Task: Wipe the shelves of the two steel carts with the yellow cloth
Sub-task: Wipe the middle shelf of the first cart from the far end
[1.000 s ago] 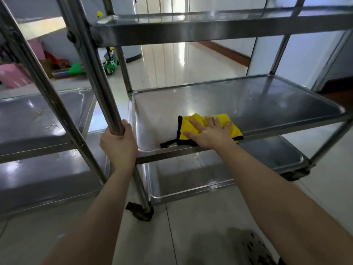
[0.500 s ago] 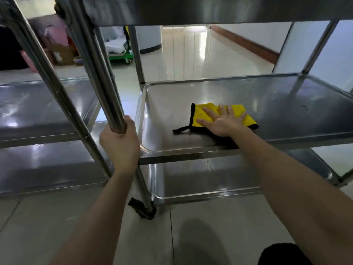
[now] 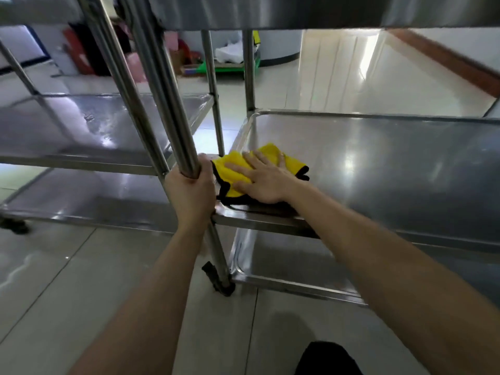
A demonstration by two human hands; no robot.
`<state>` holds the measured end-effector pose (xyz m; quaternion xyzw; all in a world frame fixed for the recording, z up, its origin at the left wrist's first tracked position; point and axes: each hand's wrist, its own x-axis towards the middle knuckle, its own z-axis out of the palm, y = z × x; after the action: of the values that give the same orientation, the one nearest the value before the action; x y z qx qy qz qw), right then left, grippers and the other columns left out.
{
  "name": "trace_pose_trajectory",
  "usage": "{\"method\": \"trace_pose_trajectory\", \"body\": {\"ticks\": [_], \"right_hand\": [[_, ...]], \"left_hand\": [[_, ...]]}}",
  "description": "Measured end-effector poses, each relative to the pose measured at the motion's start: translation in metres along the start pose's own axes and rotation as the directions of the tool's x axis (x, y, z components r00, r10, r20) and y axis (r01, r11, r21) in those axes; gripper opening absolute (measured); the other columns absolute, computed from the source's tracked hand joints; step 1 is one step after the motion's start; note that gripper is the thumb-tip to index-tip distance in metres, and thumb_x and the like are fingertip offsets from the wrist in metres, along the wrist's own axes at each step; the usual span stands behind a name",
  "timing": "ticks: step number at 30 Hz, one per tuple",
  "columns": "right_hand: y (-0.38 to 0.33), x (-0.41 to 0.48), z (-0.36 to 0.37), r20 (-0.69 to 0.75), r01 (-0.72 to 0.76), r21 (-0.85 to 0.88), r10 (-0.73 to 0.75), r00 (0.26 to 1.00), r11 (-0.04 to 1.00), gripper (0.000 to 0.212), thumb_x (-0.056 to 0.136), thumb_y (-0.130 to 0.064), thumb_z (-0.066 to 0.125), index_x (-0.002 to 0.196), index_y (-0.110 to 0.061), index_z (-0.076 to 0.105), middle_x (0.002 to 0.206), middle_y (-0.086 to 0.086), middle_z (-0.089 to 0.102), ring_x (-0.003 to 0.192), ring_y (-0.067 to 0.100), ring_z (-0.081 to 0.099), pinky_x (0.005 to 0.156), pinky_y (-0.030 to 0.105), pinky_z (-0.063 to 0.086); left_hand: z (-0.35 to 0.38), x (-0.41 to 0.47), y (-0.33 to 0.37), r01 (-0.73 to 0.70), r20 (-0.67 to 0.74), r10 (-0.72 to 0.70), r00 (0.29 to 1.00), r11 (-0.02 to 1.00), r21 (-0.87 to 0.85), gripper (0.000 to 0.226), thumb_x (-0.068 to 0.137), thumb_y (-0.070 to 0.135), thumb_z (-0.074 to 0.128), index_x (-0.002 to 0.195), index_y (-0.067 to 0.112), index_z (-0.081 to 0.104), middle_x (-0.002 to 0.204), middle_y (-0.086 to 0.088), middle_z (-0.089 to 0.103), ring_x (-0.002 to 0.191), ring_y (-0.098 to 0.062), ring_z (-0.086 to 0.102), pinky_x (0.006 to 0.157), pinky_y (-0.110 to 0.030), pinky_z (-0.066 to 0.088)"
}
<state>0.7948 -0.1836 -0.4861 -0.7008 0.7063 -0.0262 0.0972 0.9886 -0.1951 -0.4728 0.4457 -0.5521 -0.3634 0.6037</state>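
The yellow cloth (image 3: 234, 173) with black edging lies at the near left corner of the right cart's middle shelf (image 3: 392, 163). My right hand (image 3: 263, 178) presses flat on it, fingers spread and pointing left. My left hand (image 3: 190, 189) grips the right cart's near left upright post (image 3: 165, 98) just above that shelf. The left cart's middle shelf (image 3: 94, 125) and bottom shelf (image 3: 89, 196) stand beside it. The right cart's bottom shelf (image 3: 292, 263) shows under my right forearm.
The underside of the right cart's top shelf (image 3: 297, 10) spans the top of the view. A black caster (image 3: 220, 280) sits under the post. Pink and red bags (image 3: 135, 64) and a green trolley (image 3: 216, 67) stand on the tiled floor (image 3: 365, 77) far behind.
My right hand has slid the cloth left along the middle shelf into its near left corner, close to my left hand. The camera has dropped lower and nearer. My left hand keeps its grip.
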Motion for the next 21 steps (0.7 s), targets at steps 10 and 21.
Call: {"method": "trace_pose_trajectory", "body": {"ticks": [10,21], "right_hand": [[-0.026,-0.047,-0.003,-0.1,-0.314,0.279,0.353,0.93,0.908,0.105,0.094,-0.089,0.014,0.172,-0.021,0.003,0.177,0.025,0.007,0.164,0.044,0.002,0.124,0.075,-0.005],[0.023,0.055,-0.017,-0.021,-0.263,0.034,0.264,0.964,0.964,0.114,0.076,-0.106,0.017,0.17,-0.043,0.003,0.178,0.014,-0.016,0.164,0.037,-0.017,0.119,0.077,-0.018]], "left_hand": [[-0.003,0.004,-0.003,0.093,0.0,-0.094,0.996,0.995,0.046,0.046,0.091,0.047,0.069,0.057,0.023,0.05,0.05,-0.013,0.047,0.04,-0.027,0.056,0.043,-0.042,0.05],[0.003,0.005,-0.01,0.037,-0.029,-0.036,0.999,0.999,0.036,0.044,0.093,0.041,0.065,0.059,0.024,0.044,0.056,-0.018,0.041,0.047,-0.025,0.046,0.046,-0.045,0.043]]}}
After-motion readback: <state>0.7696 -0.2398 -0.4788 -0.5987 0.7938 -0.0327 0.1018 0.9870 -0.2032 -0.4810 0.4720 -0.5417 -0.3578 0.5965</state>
